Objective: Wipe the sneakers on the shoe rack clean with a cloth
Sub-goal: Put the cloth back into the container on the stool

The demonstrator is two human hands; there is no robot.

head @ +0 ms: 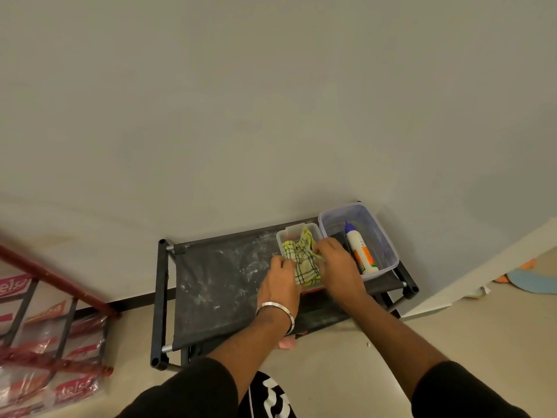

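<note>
A yellow checked cloth [303, 257] lies bunched in a small clear plastic box [291, 234] on the top shelf of a black fabric shoe rack [217, 285]. My left hand [278, 282], with a silver bracelet on the wrist, grips the cloth's left side. My right hand [337, 263] pinches its right side. No sneakers show; the lower shelves are mostly hidden under the top shelf and my arms.
A larger clear tub [382, 236] at the rack's right end holds a white bottle [360, 250] with a blue cap. The top shelf is dusty with white marks. A red rack [45, 312] with wrapped packages stands at left. The wall is right behind.
</note>
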